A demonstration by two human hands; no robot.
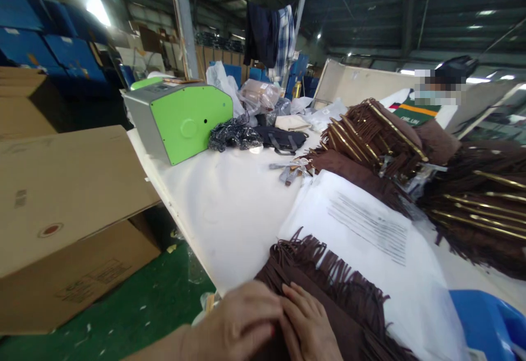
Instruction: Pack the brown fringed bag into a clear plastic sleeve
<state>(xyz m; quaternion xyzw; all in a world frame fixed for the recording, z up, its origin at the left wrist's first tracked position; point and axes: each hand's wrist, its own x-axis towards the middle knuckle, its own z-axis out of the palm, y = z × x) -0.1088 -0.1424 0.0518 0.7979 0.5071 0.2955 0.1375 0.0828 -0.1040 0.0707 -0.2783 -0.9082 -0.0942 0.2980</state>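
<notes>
Both my hands rest at the bottom of the view on a brown fringed fabric piece (329,279) that lies at the near edge of the white table (222,202). My left hand (242,317) has its fingers curled and pressed onto the fabric's near corner. Beside it, touching, my right hand (308,328) lies with fingers stretched flat on the brown cloth. A white plastic bag with printed lines (370,229) lies under and beyond the fringe.
Stacks of brown fringed pieces with gold bars (370,136) (480,207) fill the right. A green and grey machine (181,120) stands at the back left. Cardboard boxes (66,207) stand left of the table. A blue bin (489,322) sits lower right. A person sits beyond.
</notes>
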